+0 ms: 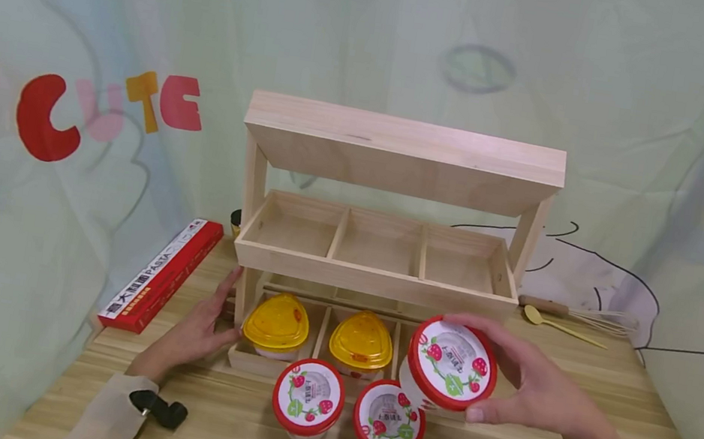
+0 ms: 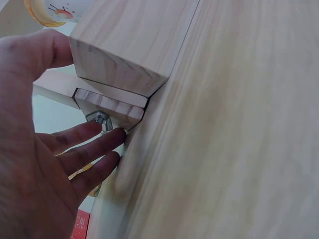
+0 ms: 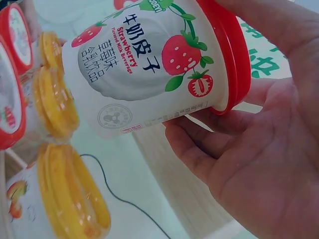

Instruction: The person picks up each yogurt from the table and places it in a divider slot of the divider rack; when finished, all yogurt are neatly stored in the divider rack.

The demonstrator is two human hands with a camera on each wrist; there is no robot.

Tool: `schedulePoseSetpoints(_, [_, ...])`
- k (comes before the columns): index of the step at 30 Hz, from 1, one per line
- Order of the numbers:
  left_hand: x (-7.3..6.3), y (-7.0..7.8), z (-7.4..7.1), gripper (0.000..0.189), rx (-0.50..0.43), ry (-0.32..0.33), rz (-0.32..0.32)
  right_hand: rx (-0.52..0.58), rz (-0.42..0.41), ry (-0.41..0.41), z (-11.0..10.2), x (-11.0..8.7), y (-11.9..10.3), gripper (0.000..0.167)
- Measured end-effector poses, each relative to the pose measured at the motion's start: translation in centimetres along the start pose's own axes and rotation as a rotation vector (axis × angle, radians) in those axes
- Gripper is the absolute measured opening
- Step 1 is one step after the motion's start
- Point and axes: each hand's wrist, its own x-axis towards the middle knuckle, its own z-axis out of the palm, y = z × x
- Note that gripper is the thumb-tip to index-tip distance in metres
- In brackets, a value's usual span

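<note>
My right hand (image 1: 528, 386) grips a white paper cup (image 1: 453, 364) by its red rim, tilted with the strawberry-printed lid toward the head camera. The right wrist view shows the cup's side (image 3: 134, 64), with "Strawberry Flavored Milk Beverage" on it. My left hand (image 1: 199, 326) holds the lower left end of a wooden rack (image 1: 377, 276), its thumb at the front corner and fingers (image 2: 92, 149) behind, beside a bolt (image 2: 102, 118). Two yellow-lidded cups (image 1: 277, 322) (image 1: 362, 341) sit in the left and middle bottom compartments; the held cup overlaps the right one.
Two more strawberry cups (image 1: 308, 399) (image 1: 389, 421) stand on the table before the rack. The upper tray (image 1: 382, 243) has three compartments. At left lies a red pasta box (image 1: 162, 275); at right are a whisk (image 1: 583, 315) and a yellow spoon (image 1: 558, 325). Printed curtains surround the table.
</note>
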Motion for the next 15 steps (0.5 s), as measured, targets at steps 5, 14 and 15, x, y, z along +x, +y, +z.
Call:
schedulePoseSetpoints(5, [-0.1,0.1,-0.1,0.114,0.007,0.011,-0.014,0.054,-0.052,-0.004,-0.2,1.8,0.0,0.092])
schedulePoseSetpoints(14, [-0.1,-0.1,0.0,0.114,0.001,0.012,-0.016,0.122,-0.054,0.005,-0.1,4.9,-1.4,0.092])
schedulePoseSetpoints(15, [-0.1,-0.1,0.1,0.114,0.000,0.010,-0.016,0.120,-0.057,0.008,-0.1,5.2,-1.6,0.092])
